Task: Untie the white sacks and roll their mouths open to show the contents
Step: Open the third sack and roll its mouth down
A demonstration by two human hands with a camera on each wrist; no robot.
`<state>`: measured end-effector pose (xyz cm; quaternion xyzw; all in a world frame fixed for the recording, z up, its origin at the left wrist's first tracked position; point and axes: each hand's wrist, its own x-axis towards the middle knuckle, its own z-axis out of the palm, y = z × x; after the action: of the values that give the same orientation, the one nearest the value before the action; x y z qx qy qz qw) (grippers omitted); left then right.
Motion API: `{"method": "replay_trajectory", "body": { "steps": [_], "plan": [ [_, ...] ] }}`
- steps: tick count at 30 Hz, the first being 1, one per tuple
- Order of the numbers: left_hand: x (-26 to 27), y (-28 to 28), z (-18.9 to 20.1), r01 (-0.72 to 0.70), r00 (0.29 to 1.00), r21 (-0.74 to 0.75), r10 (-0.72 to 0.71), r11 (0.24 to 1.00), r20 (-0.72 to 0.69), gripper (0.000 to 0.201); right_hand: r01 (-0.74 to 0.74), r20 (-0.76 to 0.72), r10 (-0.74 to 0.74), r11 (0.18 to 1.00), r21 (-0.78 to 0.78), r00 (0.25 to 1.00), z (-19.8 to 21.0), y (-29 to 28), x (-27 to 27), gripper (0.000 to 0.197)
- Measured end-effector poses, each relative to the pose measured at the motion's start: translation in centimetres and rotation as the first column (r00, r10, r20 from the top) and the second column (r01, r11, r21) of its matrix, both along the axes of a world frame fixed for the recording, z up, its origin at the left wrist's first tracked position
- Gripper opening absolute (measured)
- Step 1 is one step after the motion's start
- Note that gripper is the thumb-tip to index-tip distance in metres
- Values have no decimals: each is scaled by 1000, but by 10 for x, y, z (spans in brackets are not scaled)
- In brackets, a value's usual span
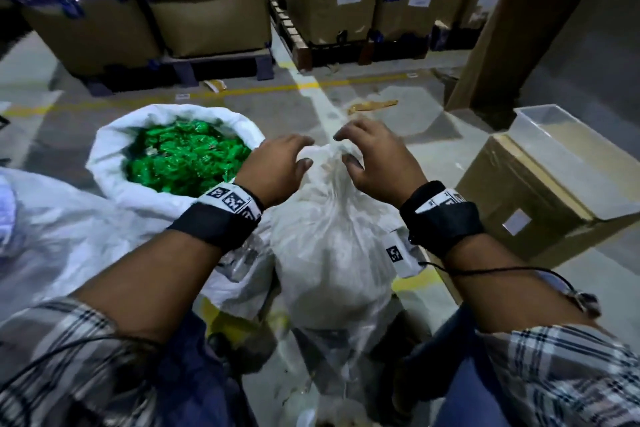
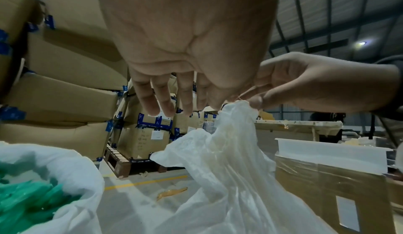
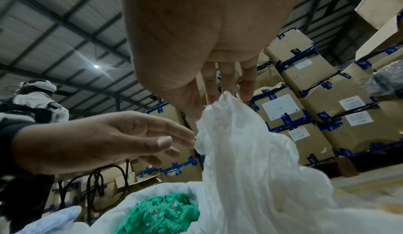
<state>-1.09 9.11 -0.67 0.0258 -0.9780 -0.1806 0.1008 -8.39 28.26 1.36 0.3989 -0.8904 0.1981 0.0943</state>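
Observation:
A tied white sack (image 1: 332, 246) stands on the floor between my arms, its neck gathered upward (image 2: 235, 134). My right hand (image 1: 377, 156) pinches the tip of that neck between thumb and fingers (image 2: 255, 101), where a thin string crosses. The left hand (image 1: 277, 166) hovers just left of the neck with its fingers straight and loosely spread (image 3: 130, 143), holding nothing. Another white sack (image 1: 104, 163) to the left has its mouth rolled open, showing green packets (image 1: 183, 156).
A cardboard box (image 1: 540, 191) with a clear plastic tray (image 1: 561, 135) on it stands close on the right. Pallets of taped cartons (image 1: 207, 10) line the back. Another white sack (image 1: 52, 218) lies at far left. A person (image 3: 37, 100) stands behind on the left.

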Motion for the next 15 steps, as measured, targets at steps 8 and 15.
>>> {"method": "replay_trajectory", "body": {
  "steps": [8, 15],
  "plan": [
    [-21, 13, -12, 78, 996, 7, -79, 997, 52, 46, 112, -26, -109, 973, 202, 994, -22, 2, -14, 41],
    [-29, 13, -20, 163, 985, -14, -162, 986, 55, 38, 41, -203, -17, 993, 114, 979, -19, 26, -18, 20]
  ]
}}
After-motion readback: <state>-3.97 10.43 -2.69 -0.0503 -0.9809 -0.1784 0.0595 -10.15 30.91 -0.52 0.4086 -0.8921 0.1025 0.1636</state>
